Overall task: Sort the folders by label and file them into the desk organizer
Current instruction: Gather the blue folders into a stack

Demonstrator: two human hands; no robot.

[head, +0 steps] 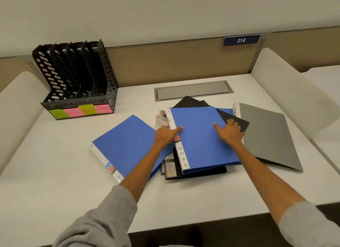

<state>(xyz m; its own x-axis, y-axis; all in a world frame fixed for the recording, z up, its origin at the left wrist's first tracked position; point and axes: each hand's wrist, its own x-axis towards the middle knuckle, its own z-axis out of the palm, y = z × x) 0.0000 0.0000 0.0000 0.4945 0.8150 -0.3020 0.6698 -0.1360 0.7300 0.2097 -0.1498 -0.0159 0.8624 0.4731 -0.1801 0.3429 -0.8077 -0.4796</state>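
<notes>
A blue folder (200,143) lies on top of a loose pile of black folders (191,101) in the middle of the desk. My left hand (165,135) rests on its left spine edge, thumb pointing onto the cover. Spread flat, my right hand (230,130) lies on its right side, fingers reaching onto a black folder (239,122). A second blue folder (127,145) lies to the left, a grey folder (266,136) to the right. The black desk organizer (79,81) stands empty at the back left, with green and pink sticky labels (81,111) on its front.
A grey cable hatch (193,90) is set into the white desk (55,173) behind the pile. Cream side panels (287,92) flank the desk left and right. A blue sign reading 214 (241,40) hangs on the back partition.
</notes>
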